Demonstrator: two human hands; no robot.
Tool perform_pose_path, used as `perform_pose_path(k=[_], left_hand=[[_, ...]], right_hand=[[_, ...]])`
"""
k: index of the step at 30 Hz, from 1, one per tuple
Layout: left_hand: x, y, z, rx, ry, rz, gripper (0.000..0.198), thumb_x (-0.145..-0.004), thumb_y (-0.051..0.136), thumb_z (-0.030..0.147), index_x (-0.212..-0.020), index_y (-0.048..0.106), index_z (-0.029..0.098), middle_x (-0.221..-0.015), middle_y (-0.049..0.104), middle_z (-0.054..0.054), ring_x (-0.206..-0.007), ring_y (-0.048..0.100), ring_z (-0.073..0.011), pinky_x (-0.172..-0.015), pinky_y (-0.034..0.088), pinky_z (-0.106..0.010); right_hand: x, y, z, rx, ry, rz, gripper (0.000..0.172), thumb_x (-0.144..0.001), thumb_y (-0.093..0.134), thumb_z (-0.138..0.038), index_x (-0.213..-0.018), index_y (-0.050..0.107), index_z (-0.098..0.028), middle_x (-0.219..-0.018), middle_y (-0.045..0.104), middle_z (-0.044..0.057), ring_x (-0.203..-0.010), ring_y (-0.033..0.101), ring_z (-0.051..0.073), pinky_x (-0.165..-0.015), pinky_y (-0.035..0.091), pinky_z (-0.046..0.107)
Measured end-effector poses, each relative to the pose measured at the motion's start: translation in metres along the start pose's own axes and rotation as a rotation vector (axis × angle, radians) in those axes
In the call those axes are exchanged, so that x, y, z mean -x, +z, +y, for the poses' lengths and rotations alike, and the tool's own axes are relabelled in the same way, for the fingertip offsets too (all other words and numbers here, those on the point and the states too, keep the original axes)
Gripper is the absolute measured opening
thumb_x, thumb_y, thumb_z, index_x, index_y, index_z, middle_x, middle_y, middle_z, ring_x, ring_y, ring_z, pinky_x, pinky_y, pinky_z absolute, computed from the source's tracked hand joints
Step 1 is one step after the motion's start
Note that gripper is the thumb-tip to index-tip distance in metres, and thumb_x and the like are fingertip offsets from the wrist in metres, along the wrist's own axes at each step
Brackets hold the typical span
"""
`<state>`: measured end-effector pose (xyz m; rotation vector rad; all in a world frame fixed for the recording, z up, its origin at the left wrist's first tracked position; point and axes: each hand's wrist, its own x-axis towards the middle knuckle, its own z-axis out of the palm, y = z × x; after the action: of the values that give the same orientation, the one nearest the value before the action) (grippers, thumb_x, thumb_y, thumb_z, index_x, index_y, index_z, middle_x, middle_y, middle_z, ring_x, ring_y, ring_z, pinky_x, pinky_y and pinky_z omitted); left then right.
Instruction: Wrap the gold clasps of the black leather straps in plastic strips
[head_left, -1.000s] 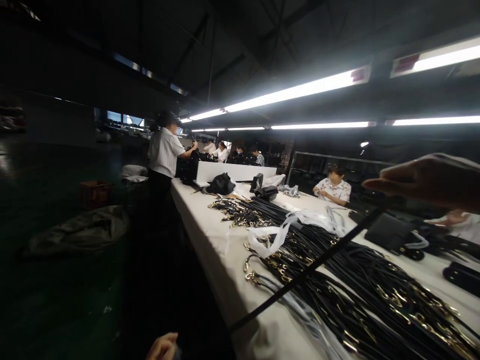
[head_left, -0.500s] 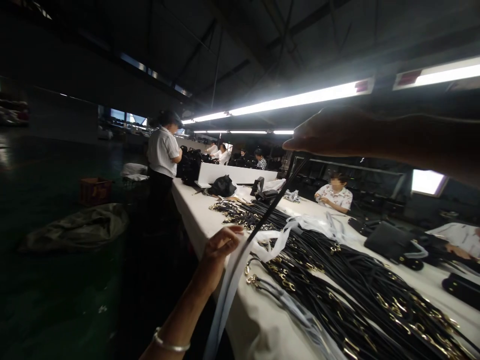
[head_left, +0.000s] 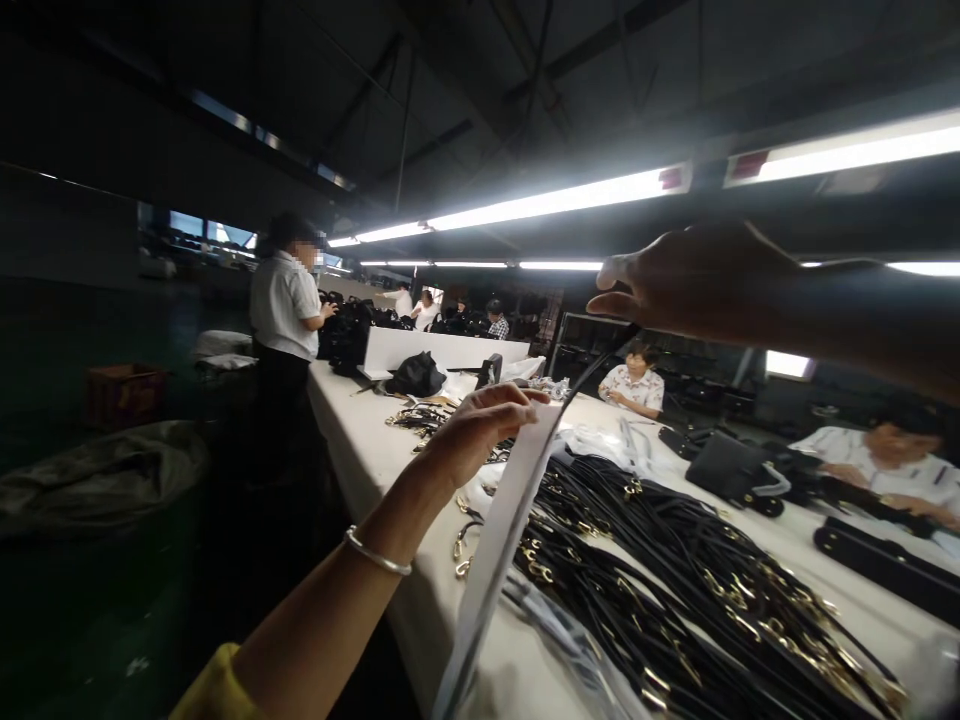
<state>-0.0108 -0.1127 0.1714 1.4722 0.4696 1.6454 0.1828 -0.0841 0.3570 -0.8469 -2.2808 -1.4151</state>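
My right hand [head_left: 697, 280] is raised at upper right, fingers pinched on the top end of a black strap [head_left: 600, 365] that hangs down from it. My left hand [head_left: 480, 425], a silver bangle on its wrist, grips the upper end of a clear plastic sleeve [head_left: 499, 545] that runs down along the strap toward the bottom edge. Below both hands, a big heap of black straps with gold clasps [head_left: 675, 590] lies on the long white table [head_left: 360, 450].
A person in a white shirt [head_left: 281, 300] stands at the table's far left end beside black bags [head_left: 416, 375]. Seated people [head_left: 634, 385] work across the table, one at far right [head_left: 885, 465]. Black purses [head_left: 724, 465] lie at right. A bundle [head_left: 97, 475] lies on the dark floor.
My left hand has risen from the bottom edge and slid up the plastic sleeve toward my right hand. My right hand lifted the strap's end higher. The view has shifted to the right.
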Motion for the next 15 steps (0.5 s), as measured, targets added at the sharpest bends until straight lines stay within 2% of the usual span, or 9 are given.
perform_pose_path(k=[3,5,8,11,13,15], left_hand=[[-0.008,0.004,0.0,0.034,-0.041,-0.077,0.008,-0.071,0.072,0.018,-0.067,0.065,0.016,-0.109,0.071,-0.007,-0.094,0.065,-0.0196,-0.082,0.048,-0.034],[-0.019,0.012,0.005,-0.03,0.003,-0.035,0.009,-0.071,0.073,0.017,-0.068,0.065,0.016,-0.11,0.071,-0.006,-0.098,0.064,-0.0204,-0.084,0.047,-0.035],[-0.042,0.028,0.012,-0.035,0.168,0.022,0.009,-0.074,0.075,0.019,-0.075,0.067,0.017,-0.1,0.072,-0.002,-0.1,0.063,-0.0198,-0.089,0.045,-0.036],[-0.061,0.05,0.009,-0.008,0.266,-0.023,0.018,-0.074,0.079,0.029,-0.08,0.068,0.017,-0.09,0.071,-0.002,-0.1,0.063,-0.0219,-0.093,0.045,-0.038],[-0.062,0.067,-0.003,0.032,0.246,-0.038,0.026,-0.079,0.075,0.04,-0.086,0.068,0.016,-0.094,0.071,-0.005,-0.102,0.063,-0.0242,-0.091,0.047,-0.039],[-0.047,0.087,-0.025,0.136,0.128,-0.115,0.038,-0.084,0.068,0.05,-0.101,0.069,0.017,-0.103,0.071,-0.009,-0.104,0.064,-0.0265,-0.089,0.05,-0.04]], right_hand=[[0.011,-0.002,0.007,0.029,0.002,0.006,0.045,-0.096,0.052,-0.053,-0.097,0.07,-0.011,-0.071,0.066,0.011,-0.086,0.068,0.033,-0.076,0.042,0.044],[0.015,-0.001,-0.003,-0.028,-0.011,0.001,0.05,-0.1,0.042,-0.056,-0.098,0.07,-0.014,-0.071,0.067,0.009,-0.076,0.068,0.026,-0.075,0.044,0.04],[0.019,0.002,-0.028,-0.327,0.034,-0.075,0.058,-0.099,0.033,-0.066,-0.106,0.07,-0.022,-0.079,0.071,0.007,-0.069,0.066,0.023,-0.072,0.047,0.038],[0.026,0.007,-0.046,-0.69,0.159,-0.161,0.059,-0.093,0.041,-0.073,-0.113,0.068,-0.025,-0.098,0.073,0.008,-0.085,0.068,0.028,-0.077,0.051,0.043],[0.035,0.012,-0.046,-0.868,0.234,-0.196,0.057,-0.089,0.054,-0.068,-0.119,0.067,-0.021,-0.109,0.072,0.009,-0.094,0.068,0.028,-0.084,0.053,0.043],[0.051,0.019,-0.033,-1.021,0.327,-0.217,0.057,-0.084,0.07,-0.055,-0.126,0.064,-0.017,-0.108,0.073,0.009,-0.091,0.069,0.025,-0.084,0.055,0.039]])
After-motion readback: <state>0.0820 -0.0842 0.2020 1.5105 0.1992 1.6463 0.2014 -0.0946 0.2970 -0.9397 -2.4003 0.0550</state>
